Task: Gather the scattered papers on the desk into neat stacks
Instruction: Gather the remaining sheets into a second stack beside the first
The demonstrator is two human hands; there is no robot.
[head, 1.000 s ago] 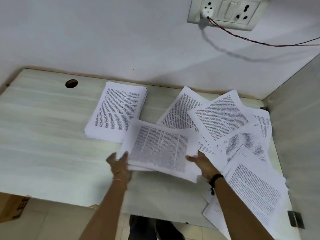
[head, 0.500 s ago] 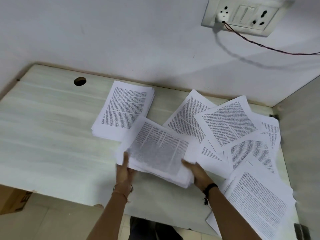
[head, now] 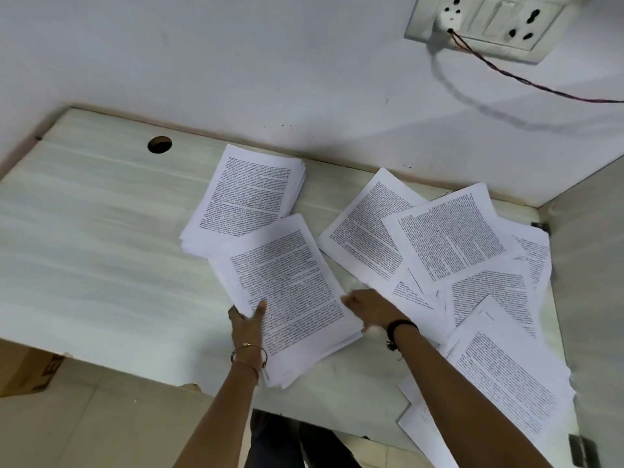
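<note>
White bundle: a thick sheaf of white sheets printed with black text (head: pixel 290 292) lies skewed at the front-centre of the desk. Its far corner overlaps the near edge of the finished pile, and its lower sheets fan out at the near end.
Left hand: the left hand (head: pixel 248 324) grips the sheaf's left edge, thumb on top and fingers underneath.
Right hand: the right hand (head: pixel 368 307) sits at the sheaf's right edge with fingers curled; I cannot tell whether it actually pinches the paper.
Step in hand: probably squaring this sheaf before it joins the pile.
Doing it well: hold loosely with both palms, tap the long and short edges on the desk until the fanned sheets drop flush, then turn the sheaf to match the pile's angle and lower it without sliding.
Finished pile: a tidy stack of printed white pages (head: pixel 246 201) lies just behind the sheaf.
Loose papers: overlapping printed sheets (head: pixel 472 265) cover the right side at mixed angles, not yet gathered.
Desk: a pale wood-grain top (head: pixel 84 248) with a round cable hole (head: pixel 159 144).
Wall: a white socket plate (head: pixel 486 25) with a red-black cord (head: pixel 540 86).
</note>
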